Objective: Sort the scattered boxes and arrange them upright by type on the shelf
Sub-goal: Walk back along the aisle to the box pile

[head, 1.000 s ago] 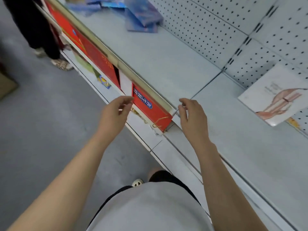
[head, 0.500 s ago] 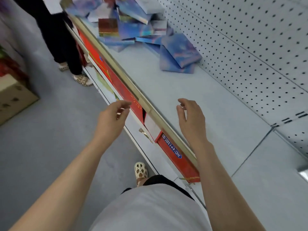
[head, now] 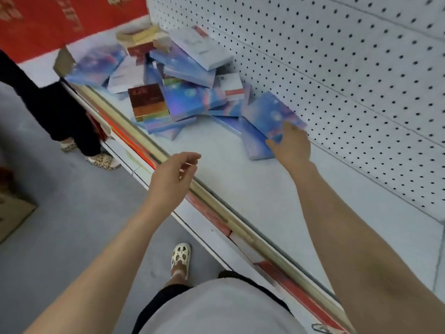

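Reaching in with my right hand (head: 292, 144), fingers landing on the near corner of the blue box (head: 272, 116) that leans against the pegboard back wall (head: 349, 75); whether I've actually got a grip on it I can't tell, the fingertips are blurred against the cover. My left hand (head: 172, 179) hangs over the front rail (head: 216, 201) of the shelf (head: 252, 189), fingers loosely curled, holding nothing.

Out past the hands, nothing looks sorted yet. The whole heap (head: 173, 85) sits toward the far end of the shelf, flat, tilted and overlapping: iridescent blue boxes, a red and gold box (head: 147, 100) near the front rail, white ones (head: 202, 48) propped up against the back wall. Not one stands upright as far as I can see. So I'd call this the very start, first box barely touched, every type left to separate and stand up on the bare stretch of shelf nearer me.
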Demonstrator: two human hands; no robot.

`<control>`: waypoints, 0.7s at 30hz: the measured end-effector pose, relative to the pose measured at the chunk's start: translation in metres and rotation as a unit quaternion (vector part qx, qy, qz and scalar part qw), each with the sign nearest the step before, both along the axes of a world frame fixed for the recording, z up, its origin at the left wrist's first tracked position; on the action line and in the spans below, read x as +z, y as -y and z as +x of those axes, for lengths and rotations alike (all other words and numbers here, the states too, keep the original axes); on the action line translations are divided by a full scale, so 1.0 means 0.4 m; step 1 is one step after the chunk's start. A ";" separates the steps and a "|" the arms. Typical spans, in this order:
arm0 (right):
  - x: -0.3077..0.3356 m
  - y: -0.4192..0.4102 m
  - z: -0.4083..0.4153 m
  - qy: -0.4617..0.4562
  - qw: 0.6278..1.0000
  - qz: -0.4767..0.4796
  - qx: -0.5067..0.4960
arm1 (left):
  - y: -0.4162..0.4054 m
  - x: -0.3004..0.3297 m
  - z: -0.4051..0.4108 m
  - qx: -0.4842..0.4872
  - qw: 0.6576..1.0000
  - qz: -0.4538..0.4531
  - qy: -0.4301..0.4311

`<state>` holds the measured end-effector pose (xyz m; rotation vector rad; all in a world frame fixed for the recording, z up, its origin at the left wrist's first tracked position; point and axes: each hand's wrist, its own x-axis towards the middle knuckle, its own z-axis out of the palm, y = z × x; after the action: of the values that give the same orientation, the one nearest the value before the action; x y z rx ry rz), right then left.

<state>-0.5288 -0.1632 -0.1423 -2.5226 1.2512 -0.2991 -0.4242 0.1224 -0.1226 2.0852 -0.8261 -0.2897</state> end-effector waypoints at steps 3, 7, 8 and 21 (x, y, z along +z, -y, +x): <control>-0.022 0.008 0.059 -0.070 0.996 -0.038 -0.030 | 0.026 0.007 0.093 -0.062 0.998 0.028 0.012; -0.049 -0.008 0.090 -0.101 0.987 -0.123 -0.034 | 0.077 0.007 0.207 -0.134 0.990 0.037 0.017; -0.057 -0.024 0.080 -0.108 0.981 -0.160 -0.030 | 0.094 0.005 0.225 -0.147 0.988 0.035 0.010; -0.124 -0.191 -0.276 -0.051 0.971 0.013 -0.232 | 0.418 -0.082 0.201 -0.359 0.920 0.067 0.145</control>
<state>-0.6392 -0.0869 -0.1919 -2.2197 1.8677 -0.2531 -0.3440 -0.0449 -0.1555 1.8937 -1.7921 -0.4386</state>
